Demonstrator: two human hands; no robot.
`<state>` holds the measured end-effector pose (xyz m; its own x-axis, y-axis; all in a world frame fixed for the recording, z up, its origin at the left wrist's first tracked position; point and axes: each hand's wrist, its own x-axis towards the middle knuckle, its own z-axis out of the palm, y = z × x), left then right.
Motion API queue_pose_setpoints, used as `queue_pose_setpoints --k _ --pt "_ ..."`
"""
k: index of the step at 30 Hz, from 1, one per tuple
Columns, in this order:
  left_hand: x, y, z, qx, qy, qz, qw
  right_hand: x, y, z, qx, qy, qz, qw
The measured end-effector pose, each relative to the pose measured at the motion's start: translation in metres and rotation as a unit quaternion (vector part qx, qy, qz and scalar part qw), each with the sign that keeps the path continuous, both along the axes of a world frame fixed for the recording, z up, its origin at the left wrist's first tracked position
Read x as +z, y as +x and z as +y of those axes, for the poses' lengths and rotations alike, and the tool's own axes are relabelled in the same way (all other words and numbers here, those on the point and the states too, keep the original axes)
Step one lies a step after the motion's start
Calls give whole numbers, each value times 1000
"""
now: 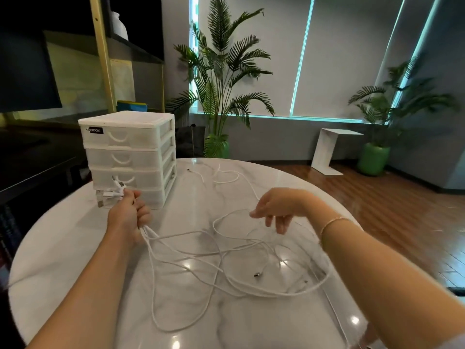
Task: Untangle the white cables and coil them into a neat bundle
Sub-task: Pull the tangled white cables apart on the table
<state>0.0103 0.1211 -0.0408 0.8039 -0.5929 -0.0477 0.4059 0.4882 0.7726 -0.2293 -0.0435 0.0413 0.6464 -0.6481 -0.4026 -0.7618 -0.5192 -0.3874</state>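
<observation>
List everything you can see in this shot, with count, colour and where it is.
white cables: several, count unclear, white, tangled on the table, ends gathered in the left hand
loose cable: one, white, far side of table
drawer unit: one, white, four drawers, table's far left
table: one, white marble, round
palm plants: two, green, green pots, by the windows
side table: one, white, on the wooden floor
vase: one, white, on the shelf
bracelet: one, gold, right wrist
hands: left hand grips cable ends; right hand open above the tangle

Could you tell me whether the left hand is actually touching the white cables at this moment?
Touching. The head view shows the left hand gripping several white cables, with connector ends sticking out above the fist and strands trailing out below it.
</observation>
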Motion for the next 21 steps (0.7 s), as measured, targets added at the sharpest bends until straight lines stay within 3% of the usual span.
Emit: queue_pose_setpoints --k 3,11,21 --pt "1 -13 -5 3 32 -57 998 -33 24 13 42 -82 13 996" --pt "5 -27 -7 6 107 -188 976 -58 57 23 86 -142 57 985" --pt "1 -21 -4 12 142 -271 952 -56 63 24 64 -92 21 994"
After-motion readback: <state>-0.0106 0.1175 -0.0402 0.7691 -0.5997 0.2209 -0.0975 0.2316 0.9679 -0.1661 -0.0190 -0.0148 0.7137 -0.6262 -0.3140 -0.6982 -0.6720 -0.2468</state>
